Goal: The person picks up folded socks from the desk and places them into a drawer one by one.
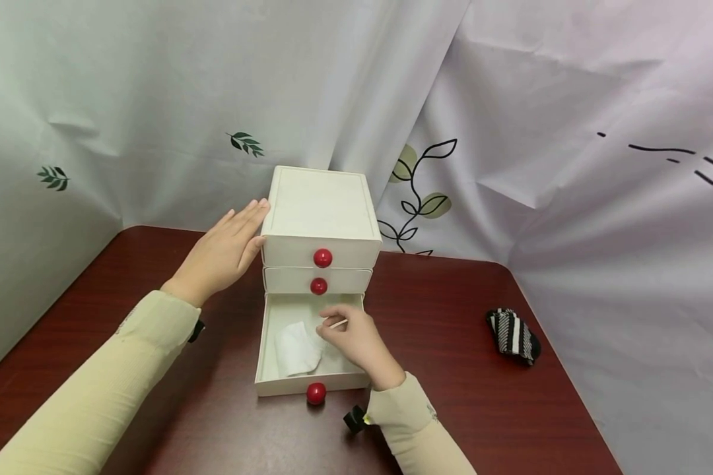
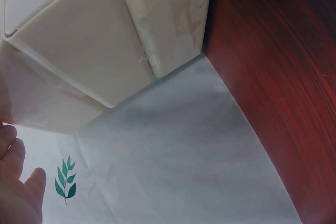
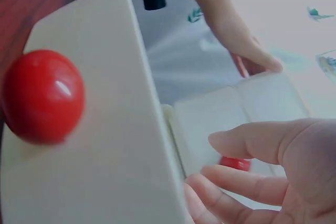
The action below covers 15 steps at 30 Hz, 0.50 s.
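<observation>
A white three-drawer cabinet (image 1: 323, 204) with round red knobs stands on the table, its bottom drawer (image 1: 288, 385) pulled out. In that drawer lies a soft white piece of folded fabric (image 1: 298, 349), its exact kind unclear. My left hand (image 1: 222, 252) rests with straight fingers against the cabinet's upper left edge. Over the drawer's right side is my right hand (image 1: 354, 336), fingers loosely bent, beside the white fabric. The right wrist view shows a gap between that hand's thumb and fingers (image 3: 247, 184), with nothing held there.
A black-and-white patterned pair of socks (image 1: 513, 335) lies on the right of the dark red table (image 1: 445, 343). White curtains (image 1: 172, 99) with leaf prints hang behind and beside the table. The open drawer's red knob (image 1: 316, 394) sticks out toward me.
</observation>
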Tool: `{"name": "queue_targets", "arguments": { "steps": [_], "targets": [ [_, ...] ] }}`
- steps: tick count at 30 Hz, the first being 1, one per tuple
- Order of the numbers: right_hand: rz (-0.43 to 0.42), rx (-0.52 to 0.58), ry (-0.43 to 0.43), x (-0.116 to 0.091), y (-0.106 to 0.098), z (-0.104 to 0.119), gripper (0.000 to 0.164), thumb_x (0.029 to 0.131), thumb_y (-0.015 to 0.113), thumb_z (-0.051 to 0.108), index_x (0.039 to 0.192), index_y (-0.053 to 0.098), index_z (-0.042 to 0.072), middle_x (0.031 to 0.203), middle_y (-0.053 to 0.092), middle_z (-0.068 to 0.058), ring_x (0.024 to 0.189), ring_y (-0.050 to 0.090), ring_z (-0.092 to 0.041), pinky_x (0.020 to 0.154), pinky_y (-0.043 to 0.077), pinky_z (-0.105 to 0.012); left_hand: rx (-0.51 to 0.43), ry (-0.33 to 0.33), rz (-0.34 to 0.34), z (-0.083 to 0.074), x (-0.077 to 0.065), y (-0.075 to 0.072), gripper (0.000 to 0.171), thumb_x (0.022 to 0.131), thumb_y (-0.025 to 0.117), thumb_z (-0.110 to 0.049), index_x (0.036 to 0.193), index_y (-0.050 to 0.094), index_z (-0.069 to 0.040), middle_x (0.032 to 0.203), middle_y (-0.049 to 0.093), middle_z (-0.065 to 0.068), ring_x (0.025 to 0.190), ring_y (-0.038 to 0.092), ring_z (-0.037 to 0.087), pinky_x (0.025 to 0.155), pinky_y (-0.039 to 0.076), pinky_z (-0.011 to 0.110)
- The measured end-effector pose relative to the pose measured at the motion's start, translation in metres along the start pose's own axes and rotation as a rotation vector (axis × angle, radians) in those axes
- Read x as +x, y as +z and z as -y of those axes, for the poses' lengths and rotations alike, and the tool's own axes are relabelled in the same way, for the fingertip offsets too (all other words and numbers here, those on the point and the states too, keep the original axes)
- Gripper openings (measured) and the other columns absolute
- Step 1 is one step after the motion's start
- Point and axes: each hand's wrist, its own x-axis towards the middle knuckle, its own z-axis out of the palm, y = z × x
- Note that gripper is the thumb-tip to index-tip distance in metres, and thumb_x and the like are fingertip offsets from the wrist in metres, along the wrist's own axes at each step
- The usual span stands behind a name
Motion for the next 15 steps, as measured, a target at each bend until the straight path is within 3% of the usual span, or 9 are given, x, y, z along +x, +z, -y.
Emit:
{"name": "queue_targets", "arguments": {
  "steps": [15],
  "targets": [
    [-0.108,-0.032,-0.047,-0.015,-0.051,-0.005,0.019,0.093,0.071,0.009,0.112,0.075,0.007,0.093,0.072,-0.002,0.082,0.066,-0.015,0.071,0.054,-0.026,0.012,0.001,0.010,0.000,0.001,-0.002,0.060,0.108,0.047,-0.024,0.159,0.027,-0.001,0.162,0.033,0.017,0.151,0.029,0.032,0.125,0.018,0.048]
  ]
}}
